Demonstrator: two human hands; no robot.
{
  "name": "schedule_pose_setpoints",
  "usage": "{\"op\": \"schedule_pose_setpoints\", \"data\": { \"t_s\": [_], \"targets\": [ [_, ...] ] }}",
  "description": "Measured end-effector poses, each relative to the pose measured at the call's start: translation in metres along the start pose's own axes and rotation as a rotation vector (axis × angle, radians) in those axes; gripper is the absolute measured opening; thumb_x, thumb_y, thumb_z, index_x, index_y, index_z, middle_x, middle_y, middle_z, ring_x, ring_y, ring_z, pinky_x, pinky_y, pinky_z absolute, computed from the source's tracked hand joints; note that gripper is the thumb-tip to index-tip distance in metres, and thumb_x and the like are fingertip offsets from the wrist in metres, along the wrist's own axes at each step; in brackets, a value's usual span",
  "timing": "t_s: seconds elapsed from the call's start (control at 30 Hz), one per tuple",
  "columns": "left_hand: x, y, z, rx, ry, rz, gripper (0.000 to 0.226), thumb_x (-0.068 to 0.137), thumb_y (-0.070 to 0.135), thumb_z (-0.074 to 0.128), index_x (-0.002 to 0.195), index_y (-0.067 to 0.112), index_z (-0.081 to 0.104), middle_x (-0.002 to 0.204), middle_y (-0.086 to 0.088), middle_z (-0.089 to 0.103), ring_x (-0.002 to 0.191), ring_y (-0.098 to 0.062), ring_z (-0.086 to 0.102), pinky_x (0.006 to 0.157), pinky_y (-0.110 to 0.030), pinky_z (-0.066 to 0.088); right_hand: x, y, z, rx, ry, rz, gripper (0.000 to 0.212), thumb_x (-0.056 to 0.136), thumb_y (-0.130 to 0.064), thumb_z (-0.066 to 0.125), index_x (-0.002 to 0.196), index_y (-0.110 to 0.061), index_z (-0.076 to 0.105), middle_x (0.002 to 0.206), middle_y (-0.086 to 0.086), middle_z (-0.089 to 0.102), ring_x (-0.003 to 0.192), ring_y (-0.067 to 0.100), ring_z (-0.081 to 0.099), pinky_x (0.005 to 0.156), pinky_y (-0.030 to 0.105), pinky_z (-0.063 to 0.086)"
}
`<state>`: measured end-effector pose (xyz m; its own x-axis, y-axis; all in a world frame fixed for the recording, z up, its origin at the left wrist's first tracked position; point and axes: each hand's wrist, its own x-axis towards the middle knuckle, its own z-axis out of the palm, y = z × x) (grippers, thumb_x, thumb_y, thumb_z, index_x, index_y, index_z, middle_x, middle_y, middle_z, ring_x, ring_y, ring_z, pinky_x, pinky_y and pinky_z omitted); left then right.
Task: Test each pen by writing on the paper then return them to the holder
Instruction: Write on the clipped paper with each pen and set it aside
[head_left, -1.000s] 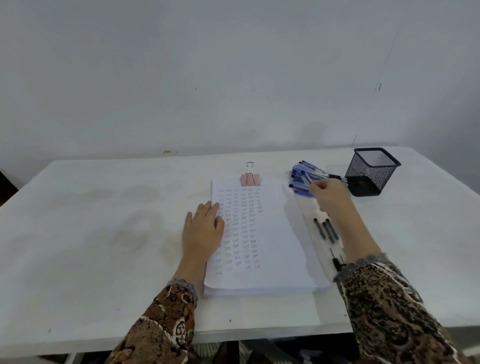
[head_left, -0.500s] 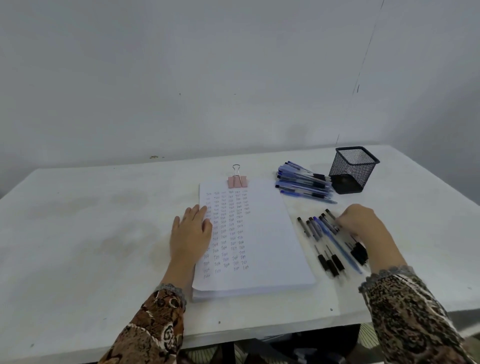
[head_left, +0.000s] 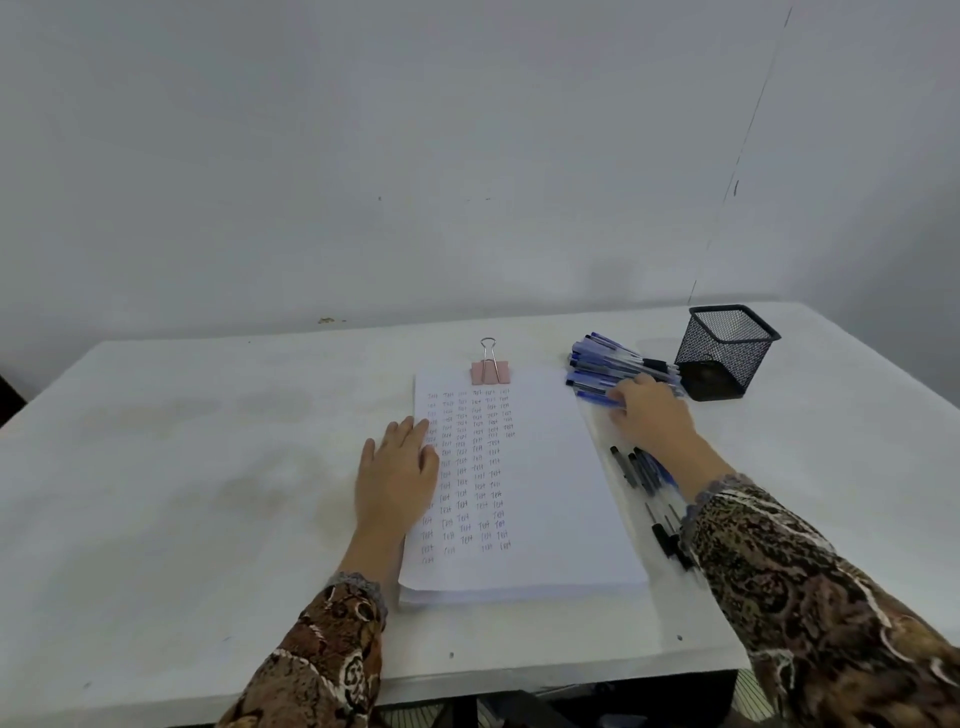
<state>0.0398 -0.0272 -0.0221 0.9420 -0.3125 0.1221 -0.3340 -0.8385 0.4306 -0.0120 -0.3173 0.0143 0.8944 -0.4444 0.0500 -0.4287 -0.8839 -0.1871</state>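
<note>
While left hand (head_left: 397, 475) lies flat on white clipped paper stack (head_left: 545, 493), right hand (head_left: 649, 415) curls over heaped blue plastic pens (head_left: 605, 364), grip unclear; likely next: isolate one.

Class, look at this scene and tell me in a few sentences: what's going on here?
A person is testing pens at a white table. The left hand rests flat on the edge of the clipped paper stack, partly filled with scribbled test marks. The right hand touches the pile of blue pens beside the black mesh holder; whether it grips one is unclear. A few loose pens lie beside the paper. None stand in the holder.
</note>
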Motion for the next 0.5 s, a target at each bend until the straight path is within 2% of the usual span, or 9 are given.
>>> {"op": "schedule_pose_setpoints", "data": {
  "t_s": [0.2,0.37,0.43,0.5],
  "targets": [
    [0.0,0.001,-0.001,-0.001,-0.008,-0.005,0.047,0.098,0.028,0.025,0.144,0.021,0.025,0.154,0.002,0.019,0.142,-0.013,0.01,0.117,-0.035,0.002,0.009,0.0,-0.005,-0.09,-0.038,-0.036,0.023,0.092,-0.026,0.055,0.114,-0.019,0.056,0.125,0.005,0.054,0.12,0.026,0.046,0.098,0.04,0.036],
    [0.0,0.0,-0.001,-0.003,-0.013,-0.003,0.047,0.098,0.028,0.025,0.145,0.022,0.024,0.154,0.003,0.018,0.143,-0.013,0.009,0.117,-0.035,0.001,0.009,0.002,-0.003,-0.162,-0.02,-0.072,0.025,0.097,-0.022,0.045,0.12,-0.019,0.056,0.128,0.005,0.053,0.121,0.026,0.046,0.1,0.039,0.033],
    [0.0,0.0,-0.001,-0.003,-0.011,-0.001,0.047,0.098,0.028,0.025,0.145,0.021,0.025,0.154,0.003,0.019,0.142,-0.013,0.009,0.117,-0.035,0.001,0.008,-0.001,-0.005,0.007,0.151,-0.13,0.026,0.098,-0.012,0.042,0.119,-0.01,0.057,0.123,0.011,0.052,0.113,0.031,0.051,0.092,0.037,0.037],
    [0.001,0.0,0.0,-0.007,-0.007,-0.001,0.047,0.098,0.028,0.025,0.144,0.021,0.025,0.153,0.002,0.019,0.142,-0.013,0.009,0.116,-0.035,0.001,0.004,-0.013,-0.013,0.446,0.287,-0.168,0.024,0.097,-0.004,0.04,0.112,-0.001,0.058,0.107,0.015,0.051,0.095,0.031,0.056,0.084,0.035,0.039]
  ]
}}
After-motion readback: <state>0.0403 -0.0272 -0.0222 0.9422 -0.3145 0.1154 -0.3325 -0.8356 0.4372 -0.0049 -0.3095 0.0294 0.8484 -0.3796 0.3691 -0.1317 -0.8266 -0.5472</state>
